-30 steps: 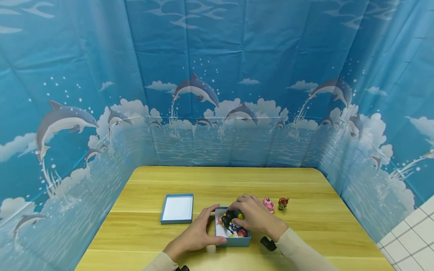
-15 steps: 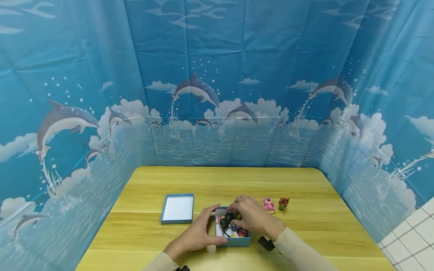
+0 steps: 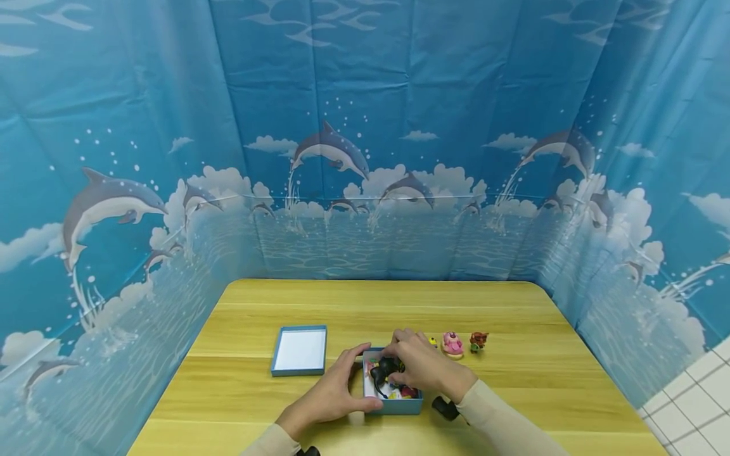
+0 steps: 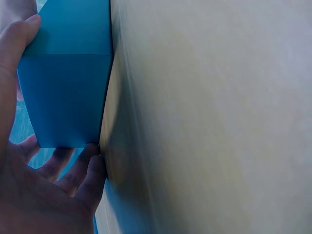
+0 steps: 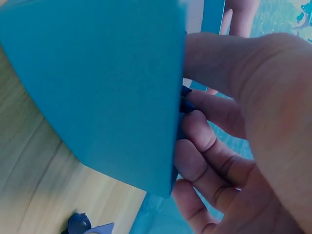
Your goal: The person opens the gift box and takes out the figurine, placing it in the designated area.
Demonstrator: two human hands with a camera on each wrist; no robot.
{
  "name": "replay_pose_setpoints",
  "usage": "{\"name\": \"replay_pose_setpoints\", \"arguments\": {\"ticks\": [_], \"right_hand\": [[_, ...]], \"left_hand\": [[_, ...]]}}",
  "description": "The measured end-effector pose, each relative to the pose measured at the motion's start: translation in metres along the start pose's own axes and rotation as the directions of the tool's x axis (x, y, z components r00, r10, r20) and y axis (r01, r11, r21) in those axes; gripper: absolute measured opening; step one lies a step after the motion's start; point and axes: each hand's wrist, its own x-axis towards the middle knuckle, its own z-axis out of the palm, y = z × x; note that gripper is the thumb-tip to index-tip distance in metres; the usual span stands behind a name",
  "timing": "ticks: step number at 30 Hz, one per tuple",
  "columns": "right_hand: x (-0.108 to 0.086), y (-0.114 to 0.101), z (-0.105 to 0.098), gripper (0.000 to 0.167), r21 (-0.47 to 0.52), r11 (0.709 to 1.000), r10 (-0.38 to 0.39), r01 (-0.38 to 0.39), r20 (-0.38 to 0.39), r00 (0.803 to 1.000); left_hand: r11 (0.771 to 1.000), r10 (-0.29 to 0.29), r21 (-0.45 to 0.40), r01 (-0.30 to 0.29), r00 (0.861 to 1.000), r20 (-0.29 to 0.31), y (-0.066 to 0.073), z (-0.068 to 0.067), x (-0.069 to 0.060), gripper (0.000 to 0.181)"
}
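On the table, my left hand (image 3: 336,394) grips a blue open-topped box (image 3: 393,409); its thumb is at the near corner and its fingers at the far side. In the left wrist view, thumb and fingers (image 4: 90,178) span the box's end wall (image 4: 68,97). My right hand (image 3: 426,364) reaches in over the box's right wall and pinches a black toy figure (image 3: 381,372) with a thin tail. Small colourful toys (image 3: 406,392) lie under it, partly hidden. From the right wrist, only dark tips (image 5: 187,104) of the figure show between the fingers.
A blue-edged box lid (image 3: 299,350), white inside, lies to the left. Beyond my right hand stand a pink figure (image 3: 453,344), a reddish-brown figure (image 3: 478,342) and a small yellow toy (image 3: 432,342), partly hidden. A dolphin-print curtain (image 3: 365,240) surrounds the wooden table (image 3: 239,380).
The black figure has turned and shifted slightly within the box, its tail now more visible. My right hand has moved a little left, uncovering the yellow toy. The left hand keeps its hold.
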Motion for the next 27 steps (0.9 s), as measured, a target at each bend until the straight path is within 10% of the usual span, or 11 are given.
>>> {"name": "replay_pose_setpoints", "arguments": {"ticks": [27], "right_hand": [[0.0038, 0.0001, 0.0029, 0.033, -0.054, 0.996, -0.075, 0.074, -0.016, 0.997]], "left_hand": [[0.999, -0.015, -0.028, 0.016, 1.000, 0.005, -0.0001, -0.0011, 0.0008, 0.115]]}}
